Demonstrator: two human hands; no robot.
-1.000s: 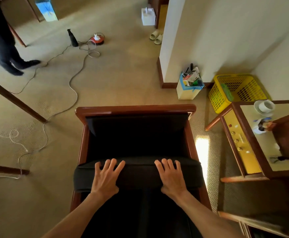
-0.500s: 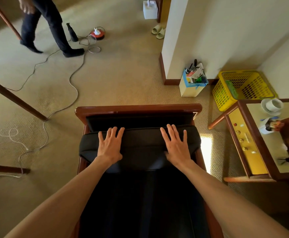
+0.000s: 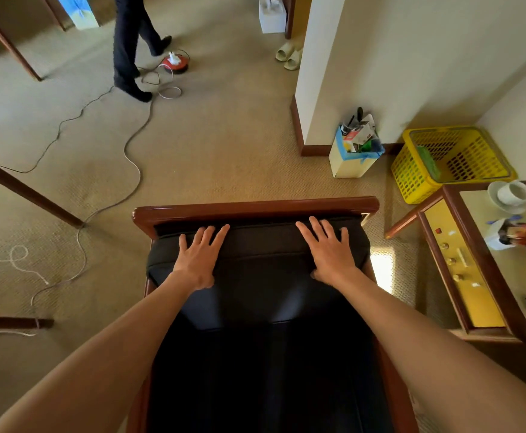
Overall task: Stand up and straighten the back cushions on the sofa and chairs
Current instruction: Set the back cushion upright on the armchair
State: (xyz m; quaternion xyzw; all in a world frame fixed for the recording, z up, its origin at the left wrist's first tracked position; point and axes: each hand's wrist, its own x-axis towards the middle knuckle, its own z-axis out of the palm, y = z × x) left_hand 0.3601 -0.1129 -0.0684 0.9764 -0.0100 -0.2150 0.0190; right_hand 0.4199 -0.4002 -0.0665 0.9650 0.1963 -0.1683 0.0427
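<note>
— Where's the back cushion now compared with a second ago?

— Much further back. A second ago it lay across the middle of the seat, well short of the chair's wooden top rail; half a second ago it was partway there. Now its upper edge is tucked just under that rail, touching or very nearly so

— And the hands?

— The left hand and the right hand both lie flat on the cushion's face, fingers spread open and pressing, not curled round anything. They've travelled back with it

— So is this chair done?

— Close, I'd judge. The cushion looks upright against the back, sitting roughly level between the two sides. A last push or pat to seat it square is probably all that remains, then on to the other seats

— Anything else changed?

— Another person has walked across the carpet beside the cable reel
</note>
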